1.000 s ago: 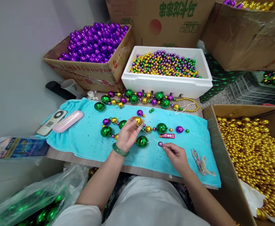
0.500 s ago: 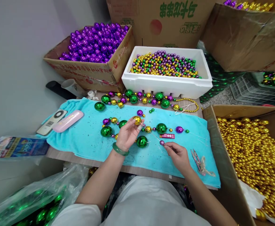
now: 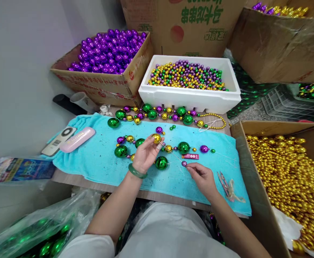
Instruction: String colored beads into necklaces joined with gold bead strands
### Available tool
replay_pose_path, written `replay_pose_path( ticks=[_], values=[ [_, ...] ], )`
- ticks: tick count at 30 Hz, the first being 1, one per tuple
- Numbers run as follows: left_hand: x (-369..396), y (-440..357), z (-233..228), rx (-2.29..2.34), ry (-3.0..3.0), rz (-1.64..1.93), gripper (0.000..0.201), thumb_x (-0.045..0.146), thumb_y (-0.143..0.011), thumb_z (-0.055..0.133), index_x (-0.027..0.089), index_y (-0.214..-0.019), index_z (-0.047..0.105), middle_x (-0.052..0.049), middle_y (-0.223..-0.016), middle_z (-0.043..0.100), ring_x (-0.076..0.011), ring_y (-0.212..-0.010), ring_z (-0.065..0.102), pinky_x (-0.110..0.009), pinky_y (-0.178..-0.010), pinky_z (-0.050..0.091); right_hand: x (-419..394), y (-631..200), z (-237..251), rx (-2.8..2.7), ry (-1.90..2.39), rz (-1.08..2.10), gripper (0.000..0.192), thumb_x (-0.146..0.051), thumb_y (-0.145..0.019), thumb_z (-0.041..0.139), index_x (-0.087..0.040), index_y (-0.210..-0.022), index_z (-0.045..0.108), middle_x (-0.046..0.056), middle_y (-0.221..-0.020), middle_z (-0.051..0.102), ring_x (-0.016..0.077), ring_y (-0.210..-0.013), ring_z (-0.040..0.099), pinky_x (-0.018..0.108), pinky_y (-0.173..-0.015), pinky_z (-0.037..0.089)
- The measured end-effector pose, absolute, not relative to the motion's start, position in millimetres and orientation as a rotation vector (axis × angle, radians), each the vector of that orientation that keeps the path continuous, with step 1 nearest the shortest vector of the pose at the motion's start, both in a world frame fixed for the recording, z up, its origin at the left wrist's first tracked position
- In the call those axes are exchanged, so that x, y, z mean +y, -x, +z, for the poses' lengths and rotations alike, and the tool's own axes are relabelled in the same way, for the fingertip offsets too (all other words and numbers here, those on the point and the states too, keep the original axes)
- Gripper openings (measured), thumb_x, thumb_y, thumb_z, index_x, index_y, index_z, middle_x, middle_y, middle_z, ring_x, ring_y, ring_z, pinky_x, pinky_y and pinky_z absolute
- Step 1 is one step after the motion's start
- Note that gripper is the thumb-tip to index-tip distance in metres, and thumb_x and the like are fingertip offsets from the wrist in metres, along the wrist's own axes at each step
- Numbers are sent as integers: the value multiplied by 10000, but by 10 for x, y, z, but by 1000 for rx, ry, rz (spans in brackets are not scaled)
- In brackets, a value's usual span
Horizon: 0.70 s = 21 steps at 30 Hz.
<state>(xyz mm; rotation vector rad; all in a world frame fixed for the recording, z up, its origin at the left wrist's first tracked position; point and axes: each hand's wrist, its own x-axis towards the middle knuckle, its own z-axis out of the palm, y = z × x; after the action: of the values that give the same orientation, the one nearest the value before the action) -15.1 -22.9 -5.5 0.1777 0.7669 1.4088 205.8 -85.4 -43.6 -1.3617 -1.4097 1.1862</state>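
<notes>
Pinched in the left hand (image 3: 145, 154) at the towel's (image 3: 97, 161) centre, a gold ball (image 3: 156, 138) raised off the cloth so its hole faces four o'clock, toward the right hand (image 3: 202, 176), closed on a thin needle (image 3: 173, 154) already carrying a small purple bead (image 3: 184, 163).

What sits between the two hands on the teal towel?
Head view: a large shiny green ball bead lies between the left hand and right hand, with a thin needle or thread slanting across above it.
</notes>
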Motion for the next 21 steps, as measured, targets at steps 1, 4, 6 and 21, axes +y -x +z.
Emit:
replay_pose_path(
  ticks=[1,4,6,21],
  values=[
    [-236,146,-58,773,-196,1405,96,124,-725,660,152,-809,625,-13,-819,693,-181,-948,671,-306,-954,494,-852,-2058,-437,-1416,1363,1182,215,-345,-779,614,-150,-746,699,-2,-554,548,92,-483,411,222,-461,330],
    [-272,113,-66,833,-312,1404,253,119,-690,705,176,-915,605,-6,-883,669,-173,-974,658,-291,-925,493,-847,-2051,-440,-1423,1379,1163,214,-341,-781,612,-150,-737,698,-4,-546,537,95,-487,415,224,-470,333],
    [-306,74,-75,876,-423,1408,386,106,-655,734,198,-999,585,-2,-947,644,-165,-971,651,-280,-895,495,-845,-2042,-452,-1413,1383,1160,214,-343,-778,614,-152,-737,701,-3,-547,534,98,-490,418,227,-474,335],
    [-454,-119,-104,948,-655,1272,517,146,-621,773,235,-1083,558,3,-1028,580,-128,-930,606,-259,-857,457,-792,-1991,-541,-1219,1346,1416,230,-394,-752,637,-171,-778,685,-31,-512,475,95,-471,386,232,-452,316]
  ],
)
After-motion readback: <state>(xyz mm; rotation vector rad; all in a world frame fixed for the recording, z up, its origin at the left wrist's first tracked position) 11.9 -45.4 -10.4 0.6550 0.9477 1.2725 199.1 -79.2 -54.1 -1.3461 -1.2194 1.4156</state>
